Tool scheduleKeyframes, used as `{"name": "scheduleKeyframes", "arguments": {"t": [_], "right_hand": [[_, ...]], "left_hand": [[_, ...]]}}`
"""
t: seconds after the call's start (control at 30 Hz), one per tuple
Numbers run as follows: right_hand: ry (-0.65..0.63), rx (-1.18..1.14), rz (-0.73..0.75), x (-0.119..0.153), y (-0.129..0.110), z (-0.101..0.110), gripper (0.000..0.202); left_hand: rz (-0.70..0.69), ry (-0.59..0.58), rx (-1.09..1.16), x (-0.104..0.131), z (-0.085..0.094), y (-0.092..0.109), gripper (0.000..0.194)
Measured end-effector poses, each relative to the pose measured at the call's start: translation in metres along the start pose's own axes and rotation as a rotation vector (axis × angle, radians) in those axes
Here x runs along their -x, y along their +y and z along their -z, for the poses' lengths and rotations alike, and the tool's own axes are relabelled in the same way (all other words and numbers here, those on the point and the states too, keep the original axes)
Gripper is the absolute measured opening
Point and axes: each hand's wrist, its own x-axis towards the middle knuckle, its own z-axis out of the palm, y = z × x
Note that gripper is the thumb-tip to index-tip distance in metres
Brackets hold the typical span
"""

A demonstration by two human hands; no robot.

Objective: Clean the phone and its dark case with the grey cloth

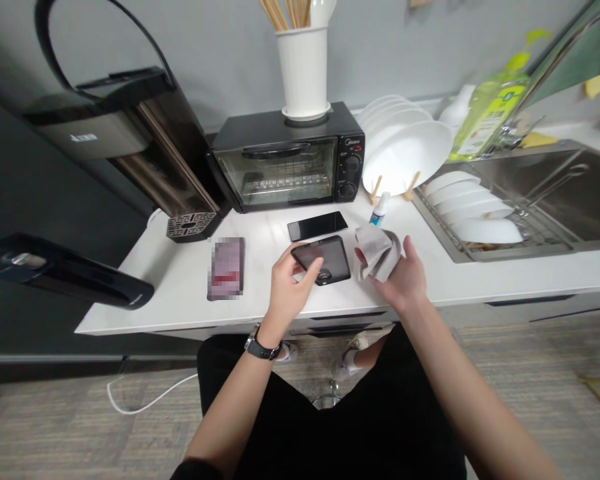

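Note:
My left hand (294, 283) grips a dark, see-through phone case (337, 257) by its left side, thumb across its inner face. The case has a black rim and a round ring near its lower edge, and is tilted above the counter. Just behind it, a black phone (317, 227) lies flat. A crumpled grey cloth (380, 252) rests in my right hand (404, 283), its fingers partly hidden under the folds. Beyond the cloth stands a small white spray bottle (379, 208) with a blue label.
A toaster oven (285, 167) carries a white utensil holder (304, 73). To the left are a tall dispenser machine (145, 147) and a blurred pinkish rectangular item (226, 268). Racked plates (405, 150), a green soap bottle (490, 110) and a sink (545, 183) with bowls (475, 203) are right.

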Motion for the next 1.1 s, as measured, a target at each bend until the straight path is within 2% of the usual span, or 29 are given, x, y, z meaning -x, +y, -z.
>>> {"name": "scheduleKeyframes", "arguments": {"t": [0.07, 0.13, 0.2, 0.3, 0.4, 0.5, 0.63, 0.73, 0.8, 0.9, 0.93, 1.0, 1.03, 1.1], "right_hand": [[-0.024, 0.024, -0.02, 0.006, -0.003, 0.0, 0.056], [-0.058, 0.053, -0.033, 0.009, -0.001, -0.002, 0.065], [-0.051, 0.089, -0.005, 0.01, 0.005, -0.004, 0.059], [0.008, 0.238, 0.061, 0.005, 0.017, -0.004, 0.038], [0.01, 0.485, 0.149, -0.002, 0.018, 0.005, 0.038], [0.008, 0.7, 0.24, -0.006, 0.005, 0.021, 0.036], [-0.006, 0.817, 0.261, -0.012, -0.021, 0.041, 0.039], [-0.026, 0.868, 0.298, -0.014, -0.039, 0.045, 0.046], [-0.007, 0.943, 0.397, -0.01, -0.048, 0.036, 0.053], [0.041, 1.156, 0.664, 0.004, -0.055, 0.0, 0.056], [-0.005, 1.226, 0.768, 0.01, -0.055, -0.016, 0.053], [-0.235, 1.344, 0.921, 0.017, -0.05, -0.048, 0.048], [-0.373, 1.406, 0.966, 0.019, -0.046, -0.063, 0.047], [-0.524, 1.53, 1.053, 0.019, -0.035, -0.083, 0.044]], "left_hand": [[0.041, -0.082, 0.022, 0.002, -0.003, -0.01, 0.025], [0.075, -0.113, 0.034, 0.003, -0.005, -0.017, 0.026], [0.088, -0.091, 0.065, 0.004, -0.007, -0.022, 0.027], [0.098, -0.081, 0.098, 0.004, -0.011, -0.025, 0.026], [0.102, -0.096, 0.062, 0.001, -0.015, -0.025, 0.029], [0.068, -0.067, -0.004, -0.004, -0.013, -0.024, 0.029], [0.032, -0.025, -0.051, -0.011, -0.009, -0.024, 0.028], [0.028, -0.05, -0.016, -0.012, -0.012, -0.024, 0.029], [0.035, -0.063, -0.008, -0.011, -0.017, -0.023, 0.03], [0.048, -0.084, -0.046, -0.009, -0.025, -0.02, 0.037], [0.041, -0.093, -0.062, -0.009, -0.027, -0.02, 0.039], [-0.012, -0.116, -0.11, -0.008, -0.028, -0.02, 0.038], [-0.055, -0.127, -0.149, -0.008, -0.029, -0.021, 0.037], [-0.138, -0.141, -0.237, -0.008, -0.029, -0.025, 0.036]]}}
